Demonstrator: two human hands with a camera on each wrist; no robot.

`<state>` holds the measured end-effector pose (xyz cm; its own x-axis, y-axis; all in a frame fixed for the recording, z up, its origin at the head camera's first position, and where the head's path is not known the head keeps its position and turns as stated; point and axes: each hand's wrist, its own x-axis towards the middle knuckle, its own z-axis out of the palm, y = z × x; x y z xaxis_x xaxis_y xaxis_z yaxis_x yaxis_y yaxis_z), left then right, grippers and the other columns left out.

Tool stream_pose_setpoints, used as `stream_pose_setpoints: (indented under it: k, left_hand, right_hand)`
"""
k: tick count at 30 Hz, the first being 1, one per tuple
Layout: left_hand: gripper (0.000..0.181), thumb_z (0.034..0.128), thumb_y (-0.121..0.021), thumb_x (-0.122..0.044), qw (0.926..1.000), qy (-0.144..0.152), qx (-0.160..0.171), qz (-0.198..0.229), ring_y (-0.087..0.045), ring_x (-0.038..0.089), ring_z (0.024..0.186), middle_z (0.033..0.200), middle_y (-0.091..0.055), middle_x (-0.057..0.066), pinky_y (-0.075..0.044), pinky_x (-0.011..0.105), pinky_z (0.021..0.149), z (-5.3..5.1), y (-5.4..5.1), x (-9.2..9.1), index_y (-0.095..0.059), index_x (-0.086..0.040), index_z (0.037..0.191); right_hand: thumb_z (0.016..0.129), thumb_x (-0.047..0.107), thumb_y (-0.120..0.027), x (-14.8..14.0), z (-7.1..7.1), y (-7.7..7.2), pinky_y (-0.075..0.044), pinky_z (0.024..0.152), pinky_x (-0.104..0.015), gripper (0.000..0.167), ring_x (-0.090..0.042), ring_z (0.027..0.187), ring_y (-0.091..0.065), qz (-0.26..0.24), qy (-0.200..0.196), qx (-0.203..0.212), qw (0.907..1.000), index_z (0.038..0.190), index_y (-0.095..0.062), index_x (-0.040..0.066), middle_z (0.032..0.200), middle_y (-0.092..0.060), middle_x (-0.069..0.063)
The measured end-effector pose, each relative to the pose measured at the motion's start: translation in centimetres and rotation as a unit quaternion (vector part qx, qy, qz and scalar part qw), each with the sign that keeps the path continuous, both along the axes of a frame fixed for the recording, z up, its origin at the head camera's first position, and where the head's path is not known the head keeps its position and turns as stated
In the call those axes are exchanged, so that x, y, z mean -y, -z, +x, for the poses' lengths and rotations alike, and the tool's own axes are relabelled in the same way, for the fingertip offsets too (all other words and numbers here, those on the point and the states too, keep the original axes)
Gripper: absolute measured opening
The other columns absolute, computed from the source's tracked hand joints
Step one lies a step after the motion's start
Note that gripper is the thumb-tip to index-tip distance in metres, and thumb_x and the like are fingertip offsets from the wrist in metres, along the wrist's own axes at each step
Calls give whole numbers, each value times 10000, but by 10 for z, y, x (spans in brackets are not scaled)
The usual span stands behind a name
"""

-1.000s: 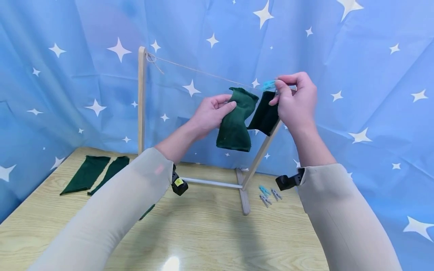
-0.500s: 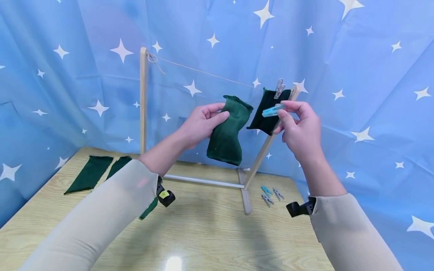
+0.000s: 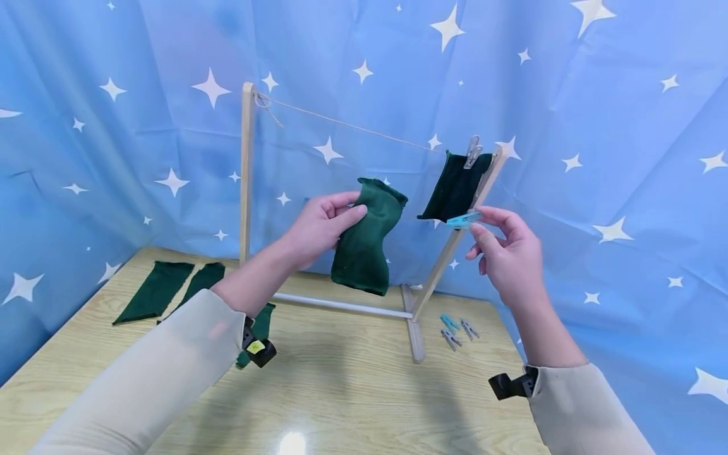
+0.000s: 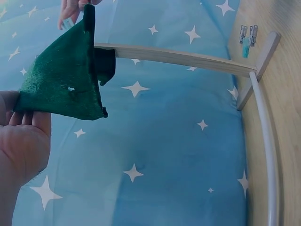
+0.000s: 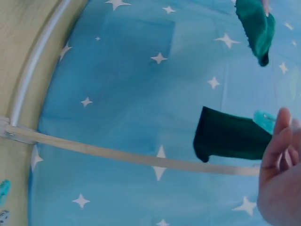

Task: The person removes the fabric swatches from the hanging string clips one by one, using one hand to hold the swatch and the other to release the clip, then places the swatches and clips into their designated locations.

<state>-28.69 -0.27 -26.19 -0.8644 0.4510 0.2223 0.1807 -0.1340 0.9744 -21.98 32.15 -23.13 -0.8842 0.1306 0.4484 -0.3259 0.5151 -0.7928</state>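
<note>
In front of the rack [image 3: 438, 268], the left hand [image 3: 318, 230] held a green cloth [image 3: 366, 246] while the right hand [image 3: 509, 259] pinched a blue peg [image 3: 462, 220]. A second cloth [image 3: 453, 189] hung at the rack's right end. Pegging was apparently in hand; the next move called for raising the green cloth's upper edge to the rack's line [image 3: 341, 122].

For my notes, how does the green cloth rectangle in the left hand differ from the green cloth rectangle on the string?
The held green cloth rectangle is in the left hand, while a grey clothespin holds the hanging green cloth rectangle on the thin beige string.
The held cloth bends; the hanging cloth looks flatter.
The held cloth looks lighter, the hanging cloth darker.
Both are green.
</note>
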Motion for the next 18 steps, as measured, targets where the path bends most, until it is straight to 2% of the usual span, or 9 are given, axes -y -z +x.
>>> stream_pose_setpoints:
  k: [4, 9, 12, 16, 18]
  left_hand:
    - [570, 1160, -590, -276, 10000, 3, 13, 1, -794, 156, 1104, 1257, -796, 148, -672, 392, 943, 2, 6, 6, -442, -130, 1691]
    - [578, 1162, -586, -265, 9999, -8, 92, -47, -781, 171, 1180, 1333, -779, 162, -667, 384, 958, 2, 15, 10, -423, -134, 1701]
    - [593, 1160, -590, -274, 9999, 18, 131, -45, -770, 187, 1219, 1245, -808, 119, -665, 382, 961, 2, 20, 13, -409, -133, 1707]
    - [602, 1158, -594, -281, 9999, 51, 154, -34, -776, 167, 1195, 1050, -817, 45, -666, 384, 957, 3, 24, 17, -403, -125, 1708]
    - [598, 1160, -591, -280, 9998, 65, 161, -38, -783, 145, 1167, 1063, -819, 38, -668, 381, 952, 4, 26, 18, -406, -118, 1705]
  right_hand:
    - [1087, 271, -718, -4, 3, 12, -548, 574, -190, 445, -66, 715, -707, -14, 37, 92, 9999, 1510, -648, 149, 1219, -694, 103]
    - [1075, 303, -737, -13, 5, 28, -547, 581, -198, 457, -65, 751, -689, 50, 128, 272, 9995, 1501, -657, 157, 1227, -667, 108]
    - [1064, 343, -754, -18, 6, 35, -547, 576, -212, 462, -68, 752, -693, 60, 196, 460, 9987, 1478, -662, 159, 1181, -683, 106]
    - [1049, 397, -769, -24, 8, 44, -560, 589, -228, 477, -69, 753, -703, 117, 287, 716, 9970, 1455, -663, 171, 1116, -710, 115]
    - [1046, 405, -773, -28, 9, 48, -567, 592, -234, 477, -69, 752, -708, 121, 328, 813, 9961, 1446, -664, 169, 1107, -717, 121]
